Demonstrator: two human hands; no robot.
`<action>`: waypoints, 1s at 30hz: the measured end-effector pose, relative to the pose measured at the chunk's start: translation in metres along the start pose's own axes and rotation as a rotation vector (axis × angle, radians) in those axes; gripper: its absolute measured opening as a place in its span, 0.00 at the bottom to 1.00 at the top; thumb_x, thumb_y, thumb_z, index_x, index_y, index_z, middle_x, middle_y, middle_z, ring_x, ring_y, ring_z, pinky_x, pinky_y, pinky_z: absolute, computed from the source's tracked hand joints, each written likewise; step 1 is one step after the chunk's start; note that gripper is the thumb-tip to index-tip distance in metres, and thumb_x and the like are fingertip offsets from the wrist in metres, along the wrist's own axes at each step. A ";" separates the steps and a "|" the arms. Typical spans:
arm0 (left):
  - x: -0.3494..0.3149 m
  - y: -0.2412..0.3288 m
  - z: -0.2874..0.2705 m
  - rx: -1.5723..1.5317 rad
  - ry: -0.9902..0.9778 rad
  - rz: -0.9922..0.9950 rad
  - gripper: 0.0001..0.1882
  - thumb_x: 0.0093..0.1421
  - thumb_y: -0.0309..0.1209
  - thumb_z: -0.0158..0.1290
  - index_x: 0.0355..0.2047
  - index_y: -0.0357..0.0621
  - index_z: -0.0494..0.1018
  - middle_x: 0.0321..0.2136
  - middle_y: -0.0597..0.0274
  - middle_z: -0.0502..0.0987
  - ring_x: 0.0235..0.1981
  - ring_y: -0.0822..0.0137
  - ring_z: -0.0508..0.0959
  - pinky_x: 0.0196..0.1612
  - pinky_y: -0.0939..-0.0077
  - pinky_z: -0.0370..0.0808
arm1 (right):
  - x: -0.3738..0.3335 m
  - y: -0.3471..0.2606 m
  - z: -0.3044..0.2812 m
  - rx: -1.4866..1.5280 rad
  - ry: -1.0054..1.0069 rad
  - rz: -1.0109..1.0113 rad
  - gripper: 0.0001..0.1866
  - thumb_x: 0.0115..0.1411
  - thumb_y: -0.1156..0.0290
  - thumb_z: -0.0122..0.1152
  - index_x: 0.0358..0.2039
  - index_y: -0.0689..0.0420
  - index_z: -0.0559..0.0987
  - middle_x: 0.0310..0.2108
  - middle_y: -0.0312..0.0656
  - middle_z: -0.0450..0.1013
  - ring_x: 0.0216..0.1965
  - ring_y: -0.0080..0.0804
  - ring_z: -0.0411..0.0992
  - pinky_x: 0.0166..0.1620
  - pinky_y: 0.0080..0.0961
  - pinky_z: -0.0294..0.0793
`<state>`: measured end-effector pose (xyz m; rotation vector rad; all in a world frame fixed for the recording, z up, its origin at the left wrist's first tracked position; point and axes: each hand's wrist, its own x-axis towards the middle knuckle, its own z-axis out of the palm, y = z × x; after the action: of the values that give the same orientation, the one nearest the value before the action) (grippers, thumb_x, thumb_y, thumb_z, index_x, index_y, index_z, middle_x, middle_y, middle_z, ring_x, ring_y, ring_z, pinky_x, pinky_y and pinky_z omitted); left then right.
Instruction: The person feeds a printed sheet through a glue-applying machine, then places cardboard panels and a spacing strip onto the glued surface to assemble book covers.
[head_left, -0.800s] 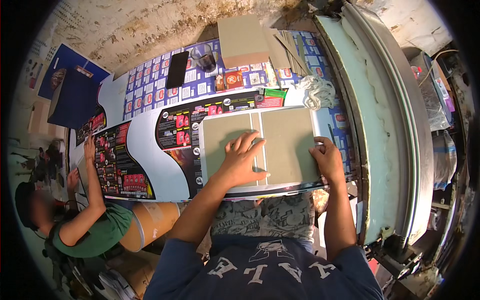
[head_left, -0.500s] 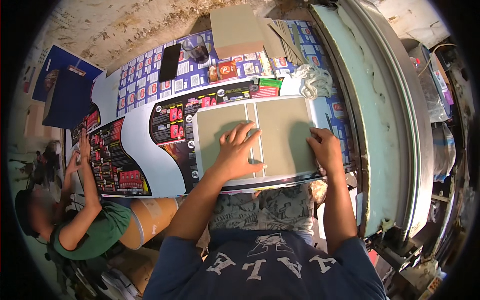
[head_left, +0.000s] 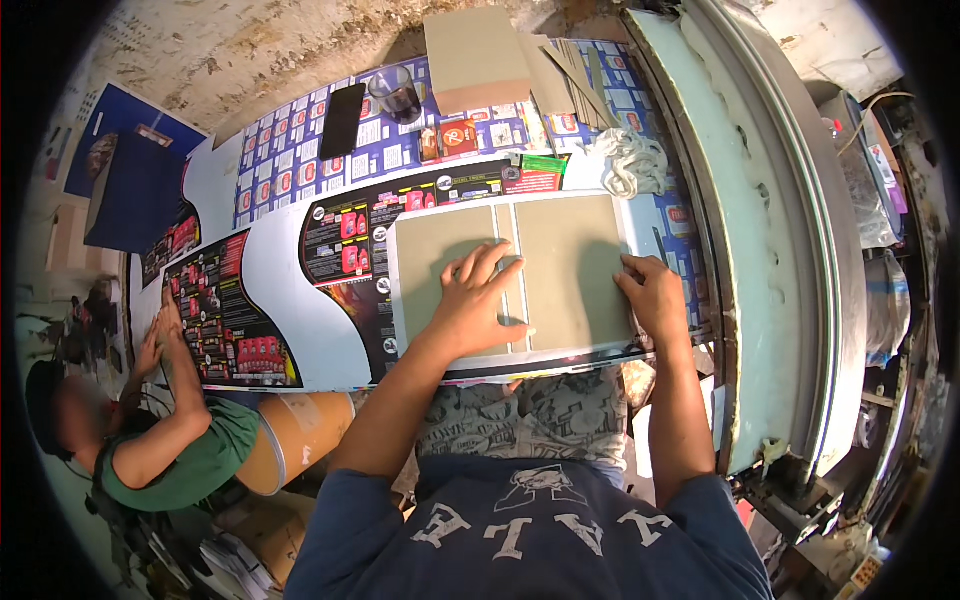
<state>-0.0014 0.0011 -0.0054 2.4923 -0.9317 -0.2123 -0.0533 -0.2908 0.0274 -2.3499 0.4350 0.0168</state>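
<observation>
Two grey-brown boards, a left board (head_left: 440, 240) and a right board (head_left: 575, 275), lie flat with a narrow spine strip (head_left: 503, 222) between them. A white sheet (head_left: 628, 222) shows as a thin border around them and in the gaps beside the strip. My left hand (head_left: 475, 308) rests with spread fingers across the strip and the inner edges of the boards. At the right edge, my right hand (head_left: 655, 298) has its fingers bent and drawn together on the border of the sheet. The hand itself partly hides that contact.
Printed sheets (head_left: 345, 245) cover the table. Behind lie a board stack (head_left: 475, 60), loose strips (head_left: 580, 85), a glass (head_left: 397, 97), a phone (head_left: 343, 120) and a white rag (head_left: 632, 165). A large machine (head_left: 740, 250) borders the right. A co-worker (head_left: 180, 455) sits left.
My hands and the boards keep nearly the same place. The co-worker's hands have slid nearer along the left end of the table.
</observation>
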 end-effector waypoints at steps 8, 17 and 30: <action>0.000 0.001 -0.001 -0.003 -0.010 -0.022 0.51 0.40 0.52 0.70 0.66 0.51 0.66 0.68 0.56 0.57 0.71 0.51 0.54 0.66 0.39 0.49 | 0.002 0.000 0.000 -0.014 -0.010 -0.020 0.19 0.56 0.68 0.67 0.48 0.62 0.83 0.41 0.52 0.80 0.41 0.49 0.79 0.47 0.37 0.76; 0.000 0.003 -0.001 -0.002 -0.010 -0.032 0.52 0.40 0.52 0.70 0.66 0.52 0.66 0.68 0.58 0.58 0.70 0.52 0.55 0.66 0.41 0.50 | 0.005 0.004 0.001 -0.106 -0.024 -0.016 0.19 0.56 0.66 0.68 0.47 0.58 0.84 0.42 0.51 0.80 0.43 0.49 0.79 0.48 0.39 0.77; 0.000 0.002 -0.002 -0.001 -0.018 -0.044 0.52 0.41 0.51 0.70 0.67 0.53 0.65 0.69 0.58 0.57 0.71 0.52 0.54 0.66 0.40 0.51 | 0.024 -0.032 0.078 -0.432 0.109 -0.520 0.30 0.65 0.53 0.58 0.65 0.50 0.71 0.69 0.48 0.62 0.70 0.47 0.58 0.69 0.51 0.55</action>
<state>-0.0017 0.0002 -0.0029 2.5153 -0.8846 -0.2505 -0.0115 -0.2240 -0.0111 -2.8320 -0.1599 -0.2895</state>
